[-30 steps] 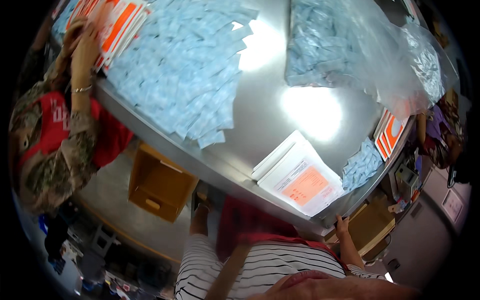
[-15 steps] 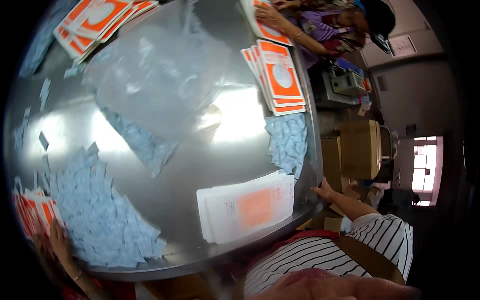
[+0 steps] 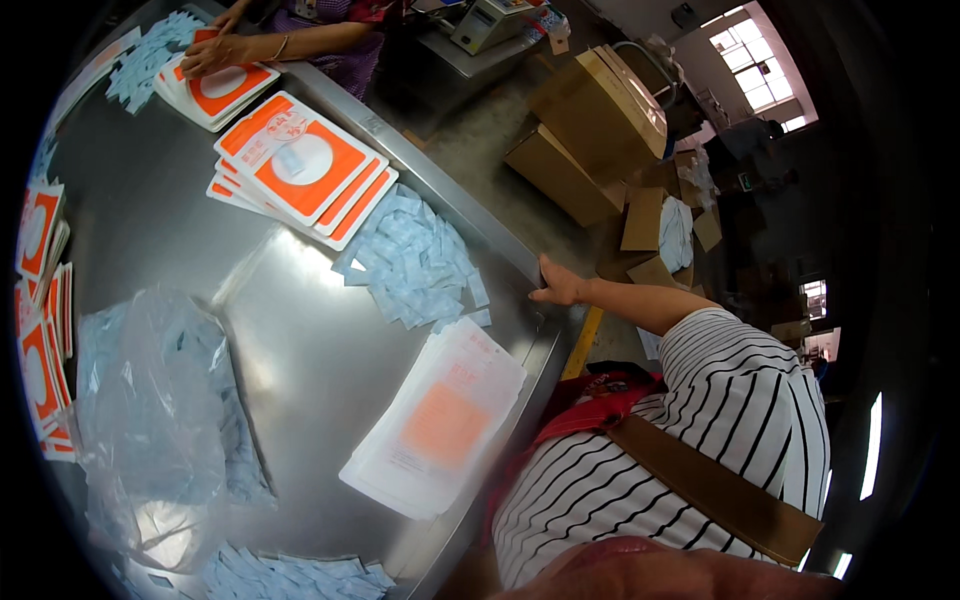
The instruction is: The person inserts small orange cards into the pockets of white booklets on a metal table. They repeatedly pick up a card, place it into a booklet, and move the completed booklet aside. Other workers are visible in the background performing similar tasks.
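My right hand (image 3: 562, 284) rests against the raised edge of the metal table (image 3: 310, 340), its thumb and fingers apart and nothing held. Closest to it on the table lies a heap of small light-blue sachets (image 3: 415, 262). In front of me is a stack of white flat pouches (image 3: 440, 415), each with a pale orange square. Orange-and-white pouches (image 3: 335, 175) lie overlapped beyond the sachets, the top one bearing a blue sachet. My left hand does not show.
A co-worker's hands (image 3: 215, 55) touch more orange pouches at the far edge. A clear plastic bag (image 3: 155, 390) of blue sachets lies left, near stacked orange pouches (image 3: 40, 350). More sachets (image 3: 290, 575) lie at the lower edge. Cardboard boxes (image 3: 600, 120) stand on the floor.
The view has swung to the right, so the table's things appear farther left. The hands at the lower left have left the picture. My right hand stays at the table edge.
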A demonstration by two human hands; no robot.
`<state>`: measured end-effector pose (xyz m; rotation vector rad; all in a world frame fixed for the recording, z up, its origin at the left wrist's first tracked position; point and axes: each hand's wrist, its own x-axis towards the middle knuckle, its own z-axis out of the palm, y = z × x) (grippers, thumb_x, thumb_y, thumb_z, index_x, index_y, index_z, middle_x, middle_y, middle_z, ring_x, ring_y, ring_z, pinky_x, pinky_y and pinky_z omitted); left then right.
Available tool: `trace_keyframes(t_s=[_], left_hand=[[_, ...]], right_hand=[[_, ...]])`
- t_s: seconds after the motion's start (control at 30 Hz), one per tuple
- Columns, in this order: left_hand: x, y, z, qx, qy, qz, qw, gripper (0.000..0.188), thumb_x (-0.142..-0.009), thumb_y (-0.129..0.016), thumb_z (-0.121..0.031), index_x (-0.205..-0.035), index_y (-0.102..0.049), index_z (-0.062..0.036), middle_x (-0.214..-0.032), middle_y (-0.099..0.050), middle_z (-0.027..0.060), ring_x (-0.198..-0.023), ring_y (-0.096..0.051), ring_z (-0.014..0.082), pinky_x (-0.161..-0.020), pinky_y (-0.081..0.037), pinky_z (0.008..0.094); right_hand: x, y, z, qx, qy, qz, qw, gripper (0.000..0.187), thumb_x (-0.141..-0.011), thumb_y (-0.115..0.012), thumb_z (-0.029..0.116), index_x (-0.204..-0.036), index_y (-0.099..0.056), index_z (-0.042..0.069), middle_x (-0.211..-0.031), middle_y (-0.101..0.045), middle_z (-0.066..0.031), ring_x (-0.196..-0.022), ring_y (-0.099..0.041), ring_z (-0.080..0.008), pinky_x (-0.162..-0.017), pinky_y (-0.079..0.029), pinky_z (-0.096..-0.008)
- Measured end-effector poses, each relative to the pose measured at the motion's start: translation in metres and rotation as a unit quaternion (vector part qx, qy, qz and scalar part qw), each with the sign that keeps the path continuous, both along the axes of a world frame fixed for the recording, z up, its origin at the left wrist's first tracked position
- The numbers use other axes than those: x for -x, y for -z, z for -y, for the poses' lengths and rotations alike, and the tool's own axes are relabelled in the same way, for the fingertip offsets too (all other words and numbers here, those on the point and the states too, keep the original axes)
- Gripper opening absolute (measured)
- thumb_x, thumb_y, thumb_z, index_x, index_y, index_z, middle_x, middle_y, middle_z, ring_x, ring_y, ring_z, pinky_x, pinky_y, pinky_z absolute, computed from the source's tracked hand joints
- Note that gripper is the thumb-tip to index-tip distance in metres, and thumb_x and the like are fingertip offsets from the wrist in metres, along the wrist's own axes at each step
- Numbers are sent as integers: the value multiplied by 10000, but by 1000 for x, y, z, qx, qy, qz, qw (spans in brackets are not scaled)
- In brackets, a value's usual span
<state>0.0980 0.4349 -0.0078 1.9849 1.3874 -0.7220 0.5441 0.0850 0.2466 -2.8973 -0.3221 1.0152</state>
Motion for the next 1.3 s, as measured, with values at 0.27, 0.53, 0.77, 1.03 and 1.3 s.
trace_keyframes(t_s=[0.27,0.53,0.77,1.03,1.3], left_hand=[[-31,8,11,15,-19,25,999,444,-872,-497,-268,-1238,-430,-25,-1185,-511,153,-1081,-505,281,-887,-415,359],[-66,30,53,36,-133,60,989,446,-874,-494,-267,-1235,-429,-14,-1183,-512,156,-1081,-505,278,-889,-413,359],[-66,16,75,53,-210,116,969,448,-875,-492,-267,-1233,-428,-5,-1181,-512,159,-1080,-505,276,-890,-412,360],[-63,-36,114,147,-343,236,897,450,-877,-490,-266,-1231,-428,5,-1179,-512,161,-1080,-505,274,-892,-411,360],[-20,-66,159,236,-435,340,799,453,-879,-487,-266,-1229,-427,16,-1178,-513,164,-1080,-505,272,-893,-409,361]], right_hand=[[0,-6,-6,-24,-20,1,999,596,-721,-647,344,-1042,-300,-18,-924,-517,-268,-903,-513,-406,-784,-405,-404],[8,7,13,-40,-31,28,998,631,-709,-660,335,-1090,-306,-23,-962,-510,-276,-923,-518,-386,-809,-405,-394],[5,3,-1,-90,-25,24,995,715,-696,-673,331,-1146,-287,-69,-1009,-507,-298,-976,-514,-396,-844,-406,-375],[8,11,12,-95,-11,65,993,656,-656,-686,316,-1076,-343,-54,-925,-545,-284,-898,-545,-402,-783,-431,-412],[9,26,23,-162,-31,139,977,576,-637,-683,335,-978,-415,-43,-867,-563,-255,-840,-559,-391,-735,-441,-423]])
